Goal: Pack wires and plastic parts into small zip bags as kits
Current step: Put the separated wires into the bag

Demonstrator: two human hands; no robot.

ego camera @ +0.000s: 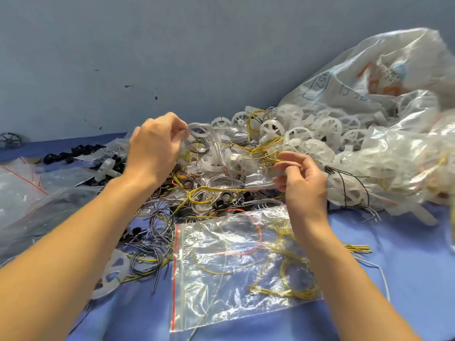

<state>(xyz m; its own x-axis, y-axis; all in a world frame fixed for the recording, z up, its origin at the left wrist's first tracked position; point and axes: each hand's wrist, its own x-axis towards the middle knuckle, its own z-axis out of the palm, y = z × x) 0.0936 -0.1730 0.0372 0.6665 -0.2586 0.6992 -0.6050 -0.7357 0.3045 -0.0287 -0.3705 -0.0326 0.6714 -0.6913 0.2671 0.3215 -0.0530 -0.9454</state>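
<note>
Over wire pile (200,193), translucent ring (198,129), small clear bag (261,179)

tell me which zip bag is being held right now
The small clear zip bag in the right hand, held over the tangle of wires. The bigger red-striped bag lies flat on the blue table, with yellow wires inside.

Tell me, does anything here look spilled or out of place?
Yes. White plastic wheels pour from the big sack at right across the table, tangled with loose yellow wires. A lone dark wheel sits apart at far left.
</note>
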